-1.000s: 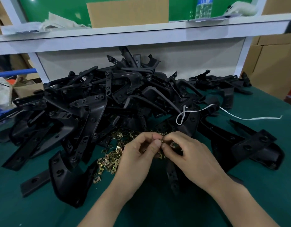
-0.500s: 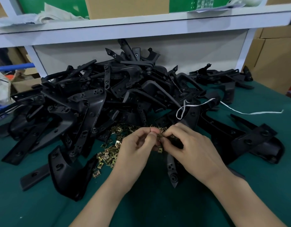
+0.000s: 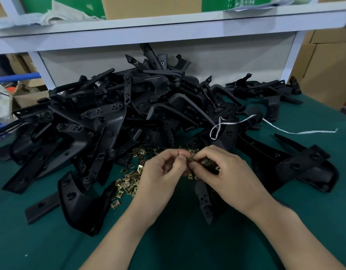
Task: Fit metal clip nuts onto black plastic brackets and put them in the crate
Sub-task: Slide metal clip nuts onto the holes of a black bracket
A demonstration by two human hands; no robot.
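Observation:
A big heap of black plastic brackets (image 3: 133, 114) covers the back of the green table (image 3: 51, 240). In front of it lies a scatter of small brass-coloured metal clip nuts (image 3: 129, 180). My left hand (image 3: 160, 172) and my right hand (image 3: 224, 172) meet above the scatter, and both pinch a clip nut (image 3: 189, 159) between thumb and fingertips. Under my right hand a narrow black bracket (image 3: 204, 197) rests on the table, partly hidden. No crate is in view.
A white string (image 3: 285, 130) loops over the brackets at the right. A white shelf (image 3: 168, 24) with cardboard and cloth runs across the back. Cardboard boxes (image 3: 324, 61) stand at the far right. A loose flat bracket (image 3: 42, 206) lies at the front left.
Both hands stay together over the clip nuts, fingers shifting slightly on the pinched clip. The view has tilted down a little, so the heap sits lower under the shelf.

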